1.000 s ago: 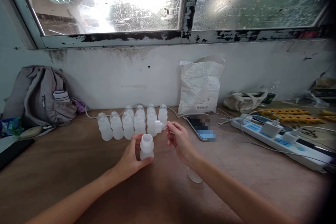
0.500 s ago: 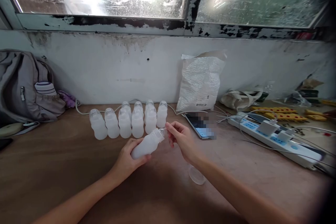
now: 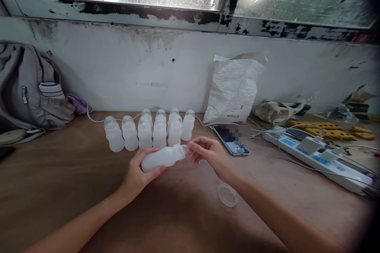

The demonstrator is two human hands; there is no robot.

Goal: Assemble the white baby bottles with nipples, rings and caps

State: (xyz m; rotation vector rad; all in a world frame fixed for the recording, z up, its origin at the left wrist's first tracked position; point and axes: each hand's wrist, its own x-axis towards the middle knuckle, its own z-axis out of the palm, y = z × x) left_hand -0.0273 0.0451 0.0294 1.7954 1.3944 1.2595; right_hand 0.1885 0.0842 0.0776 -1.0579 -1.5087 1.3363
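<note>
A frosted white bottle lies nearly level in my left hand, its neck pointing right. My left thumb and fingers are wrapped round its base end. At the neck is a clear nipple, and my right hand pinches its tip between thumb and fingers. Behind my hands several similar bottles stand upright in a cluster, each with a clear domed top. A clear round cap rests on the table beside my right forearm.
On the brown table a phone lies right of the bottles. Behind it a silvery padded bag leans on the wall. A power strip with cables is at the right; a grey backpack sits at the left.
The held bottle has tipped closer to level, and my left hand has shifted slightly left. My right hand still pinches at the nipple. The whole view has shifted a little.
</note>
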